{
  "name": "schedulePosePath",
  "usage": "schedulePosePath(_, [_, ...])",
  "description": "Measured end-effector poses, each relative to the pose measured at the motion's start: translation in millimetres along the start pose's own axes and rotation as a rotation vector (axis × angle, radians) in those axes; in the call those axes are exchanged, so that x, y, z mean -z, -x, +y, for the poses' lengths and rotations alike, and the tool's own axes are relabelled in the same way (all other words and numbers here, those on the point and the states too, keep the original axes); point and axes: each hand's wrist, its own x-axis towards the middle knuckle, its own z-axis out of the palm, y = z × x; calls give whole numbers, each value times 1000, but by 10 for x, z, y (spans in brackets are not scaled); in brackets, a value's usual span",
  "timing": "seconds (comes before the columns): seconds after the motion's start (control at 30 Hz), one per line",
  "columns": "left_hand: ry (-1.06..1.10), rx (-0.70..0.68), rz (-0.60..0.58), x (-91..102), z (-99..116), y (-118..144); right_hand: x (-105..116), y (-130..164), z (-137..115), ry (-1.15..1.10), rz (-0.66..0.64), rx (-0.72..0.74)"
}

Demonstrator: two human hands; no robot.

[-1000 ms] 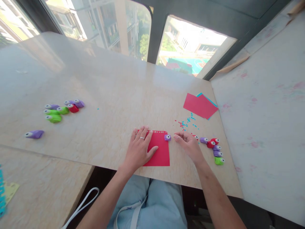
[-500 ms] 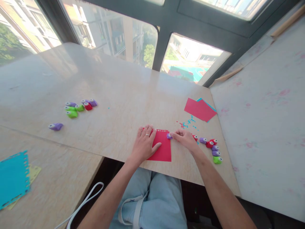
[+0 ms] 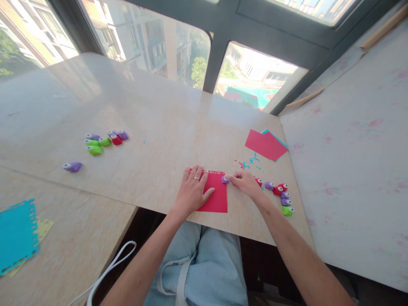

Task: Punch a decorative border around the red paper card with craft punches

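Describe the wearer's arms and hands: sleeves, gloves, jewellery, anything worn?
Both forearms are bare, with no sleeves reaching them and no gloves. The left hand wears a thin silver-coloured ring on one of its fingers. The right hand shows no ring or watch. No wristbands or markings visible.

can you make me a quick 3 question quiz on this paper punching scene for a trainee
1. True or false: the left hand lies flat on the red paper.
2. What does the right hand pinch at the paper's top right corner? A) a purple punch B) scissors C) a glue stick
3. Which colour sheet lies at the far left on the lower table?

Key:
1. True.
2. A, the small purple punch.
3. Teal: the teal sheet with punched edges.
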Motion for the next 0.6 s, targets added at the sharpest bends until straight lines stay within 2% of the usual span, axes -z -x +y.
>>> schedulePosePath(0.27, [-10,14,-41,8,-4,-14,35,-107,44,172,-51,54])
schedulePosePath(0.6, [10,15,-36,-25,-24,-11,29,-156,33,185,-90,15])
